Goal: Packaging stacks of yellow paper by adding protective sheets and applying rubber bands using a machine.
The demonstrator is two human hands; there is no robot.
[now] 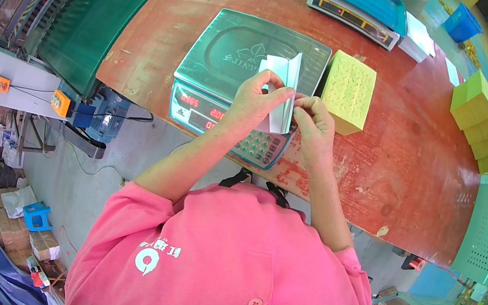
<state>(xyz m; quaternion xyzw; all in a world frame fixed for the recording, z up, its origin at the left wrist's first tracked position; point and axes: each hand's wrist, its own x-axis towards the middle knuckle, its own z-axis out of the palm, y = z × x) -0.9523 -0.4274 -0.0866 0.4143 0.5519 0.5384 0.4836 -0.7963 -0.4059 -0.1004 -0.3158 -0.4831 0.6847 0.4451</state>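
Over the front of a digital weighing scale [210,60] with a steel platform, my left hand [257,99] pinches some white folded paper [278,120] between thumb and fingers. The paper stands on edge, and part of it fans out behind my fingers. My right hand [315,122] is closed at the paper's right edge, thumb and fingertips pressed together there. How many sheets there are, I cannot tell. Right beside the scale, near my right hand, sits a yellow block-shaped stack [349,87] with a wavy pattern on top.
The worn red table [403,175] carries another scale [353,22] with a blue tray [365,0] at the back, beside white papers [417,43]. More yellow stacks [479,120] stand at the right. A green conveyor belt [112,6] runs along the left; orange switch boxes [60,103] hang near it.
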